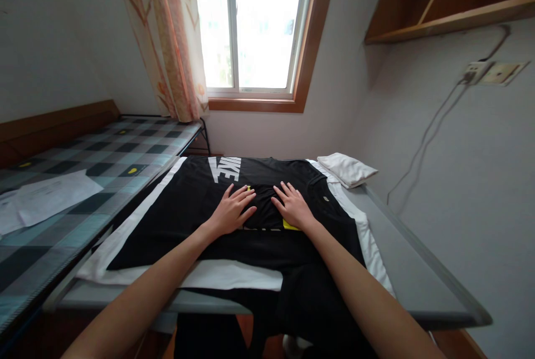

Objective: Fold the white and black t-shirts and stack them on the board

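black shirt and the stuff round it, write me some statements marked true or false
1. The left hand and right hand both touch the black shirt: true.
2. The folded white cloth lies on the checked mattress: false, the folded white cloth is on the table.
3. The papers lie on the checked mattress: true.
4. The curtain hangs right of the window: false, the curtain hangs at its left.
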Motion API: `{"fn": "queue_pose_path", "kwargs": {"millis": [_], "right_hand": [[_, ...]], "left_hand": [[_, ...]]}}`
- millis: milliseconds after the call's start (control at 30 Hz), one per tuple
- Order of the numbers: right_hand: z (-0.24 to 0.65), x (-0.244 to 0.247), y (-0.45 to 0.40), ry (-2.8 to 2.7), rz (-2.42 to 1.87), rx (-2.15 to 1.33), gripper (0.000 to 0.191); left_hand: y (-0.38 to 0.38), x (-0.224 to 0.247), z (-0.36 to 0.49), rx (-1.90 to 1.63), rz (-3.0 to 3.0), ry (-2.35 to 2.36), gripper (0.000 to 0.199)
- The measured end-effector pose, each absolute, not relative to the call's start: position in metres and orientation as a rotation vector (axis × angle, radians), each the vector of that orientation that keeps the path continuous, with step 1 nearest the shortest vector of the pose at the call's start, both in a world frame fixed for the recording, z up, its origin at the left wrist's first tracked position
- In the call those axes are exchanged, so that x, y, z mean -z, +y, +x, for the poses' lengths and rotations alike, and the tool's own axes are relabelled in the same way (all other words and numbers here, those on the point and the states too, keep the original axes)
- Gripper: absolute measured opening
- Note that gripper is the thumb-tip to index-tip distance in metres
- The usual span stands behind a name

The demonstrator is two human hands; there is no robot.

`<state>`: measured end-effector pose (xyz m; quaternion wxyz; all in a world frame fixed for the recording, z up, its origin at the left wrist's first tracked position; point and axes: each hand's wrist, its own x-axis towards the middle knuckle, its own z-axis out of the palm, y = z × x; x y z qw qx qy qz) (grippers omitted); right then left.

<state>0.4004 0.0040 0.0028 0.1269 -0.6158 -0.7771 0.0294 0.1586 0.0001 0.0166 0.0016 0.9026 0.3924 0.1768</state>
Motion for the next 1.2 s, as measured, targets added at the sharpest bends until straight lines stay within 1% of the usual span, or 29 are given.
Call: {"fn": "queue_pose_path", "kwargs": {"millis": [100, 300, 433, 500, 567, 633, 700, 767, 867, 1033, 1100, 1200], "right_hand": [[0.4, -0.003, 0.004, -2.26, -1.787, -0.082, 0.063], [0.401, -0.002, 0.004, -2.253, -1.786, -0.098, 0.062], [0.404, -0.001, 0.005, -2.237, -1.733, -0.111, 0.059], [0.407, -0.002, 0.005, -2.184, -1.702, -0.081, 0.056], [0.412, -0.006, 0.004, -2.064, -1.751, -0.026, 0.052], [0.418, -0.012, 0.002, -1.911, -1.898, 0.027, 0.045], [0.423, -0.02, 0.0, -1.791, -2.081, 0.008, 0.042], [0.428, -0.027, -0.003, -1.743, -2.226, -0.1, 0.046], [0.429, -0.034, -0.005, -1.744, -2.315, -0.257, 0.054], [0.425, -0.034, -0.005, -1.717, -2.297, -0.423, 0.057], [0.424, -0.032, -0.004, -1.716, -2.255, -0.456, 0.055], [0.422, -0.025, -0.001, -1.686, -2.174, -0.477, 0.052]], "left_hand": [[-0.003, -0.018, 0.164, -0.557, 2.881, 1.133, 0.054], [-0.003, -0.001, 0.163, -0.31, 2.93, 1.126, 0.065], [-0.001, -0.005, 0.159, -0.333, 2.921, 1.097, 0.065], [0.001, -0.014, 0.154, -0.405, 2.89, 1.097, 0.06], [0.006, -0.025, 0.145, -0.532, 2.826, 1.265, 0.053], [0.012, -0.034, 0.131, -0.631, 2.702, 1.634, 0.048], [0.019, -0.039, 0.115, -0.583, 2.502, 2.013, 0.046], [0.026, -0.039, 0.1, -0.41, 2.271, 2.218, 0.046], [0.036, -0.036, 0.084, -0.218, 2.0, 2.278, 0.051], [0.044, -0.032, 0.075, -0.249, 1.855, 2.227, 0.057], [0.046, -0.032, 0.074, -0.267, 1.863, 2.171, 0.055], [0.05, -0.03, 0.07, -0.334, 1.878, 2.113, 0.045]]}}
